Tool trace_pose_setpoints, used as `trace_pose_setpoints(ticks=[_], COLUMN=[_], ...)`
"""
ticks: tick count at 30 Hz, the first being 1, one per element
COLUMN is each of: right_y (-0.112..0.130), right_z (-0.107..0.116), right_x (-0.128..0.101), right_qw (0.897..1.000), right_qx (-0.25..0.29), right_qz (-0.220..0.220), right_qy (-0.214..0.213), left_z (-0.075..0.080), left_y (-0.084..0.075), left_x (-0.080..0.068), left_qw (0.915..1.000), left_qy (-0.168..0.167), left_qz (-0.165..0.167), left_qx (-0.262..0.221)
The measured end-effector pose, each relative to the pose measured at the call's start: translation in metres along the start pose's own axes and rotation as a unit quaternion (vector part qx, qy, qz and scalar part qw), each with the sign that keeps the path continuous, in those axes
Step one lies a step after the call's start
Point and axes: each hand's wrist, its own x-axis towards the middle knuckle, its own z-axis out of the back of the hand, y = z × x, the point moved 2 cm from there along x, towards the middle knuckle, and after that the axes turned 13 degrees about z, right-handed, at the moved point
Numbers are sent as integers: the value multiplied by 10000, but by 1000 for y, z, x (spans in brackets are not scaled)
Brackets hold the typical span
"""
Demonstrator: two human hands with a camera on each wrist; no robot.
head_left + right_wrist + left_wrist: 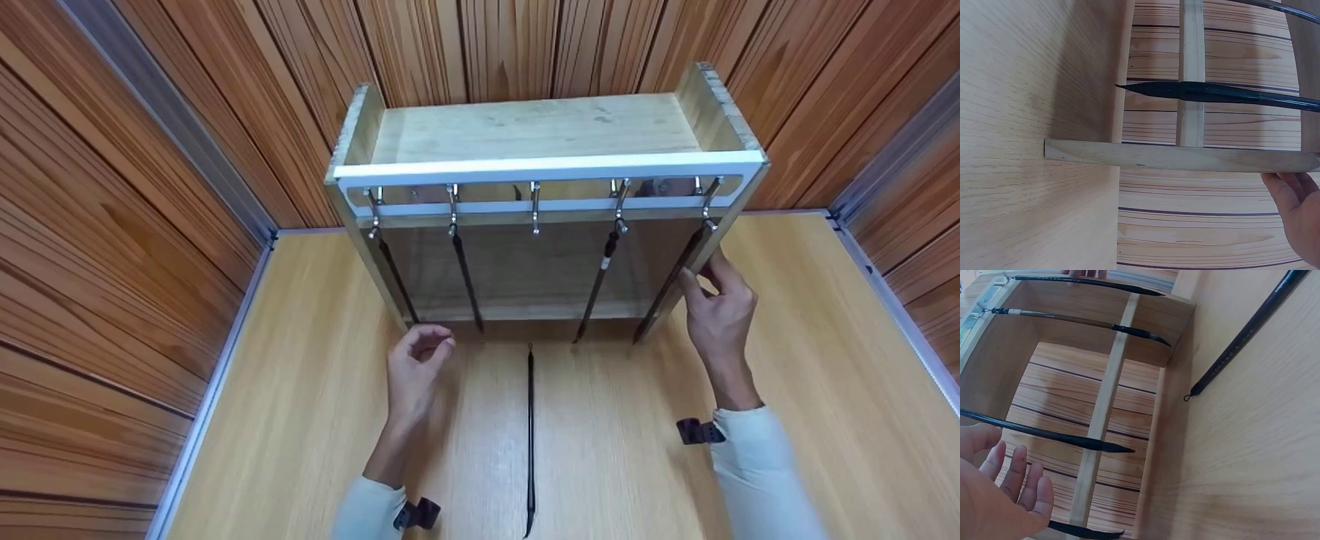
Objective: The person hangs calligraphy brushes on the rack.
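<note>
A wooden rack (540, 135) stands upright with a white hook rail (547, 166) across its front. Two dark calligraphy brushes hang at its left, one of them the outer brush (397, 277); two more hang at its right, including a brush with a white band (600, 285). Another brush (530, 435) lies lengthwise on the table before the rack. My left hand (416, 367) is just in front of the leftmost brush's tip, fingers loosely curled around nothing. My right hand (720, 307) grips the rack's right side panel (1185, 157), with fingers against its outer face.
Wood-grain panels (510, 45) rise behind the rack and along both sides, with grey metal strips at the corners. Light wood tabletop (300, 420) extends around the rack. A middle hook (535, 206) sits on the rail between the two pairs of brushes.
</note>
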Motion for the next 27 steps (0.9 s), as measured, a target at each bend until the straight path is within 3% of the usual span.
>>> trace_pose_setpoints(ticks=[6, 16, 23, 27], right_y=[29, 34, 33, 34], right_z=[0, 0, -1, -1], right_x=[5, 8, 8, 6], right_qw=[9999, 9998, 9999, 9999], right_qx=[-18, -71, 45, -32], right_qz=[-111, -142, -127, -146], right_qy=[48, 76, 52, 55], left_z=[1, -3, -8, -6], left_y=[0, -10, -19, -20], left_x=[-1, -7, -16, -24], left_qw=[9999, 9994, 9961, 9885], left_qy=[22, 183, 870, 1374], left_qz=[117, 288, 139, 322], left_qx=[42, -91, 51, 541])
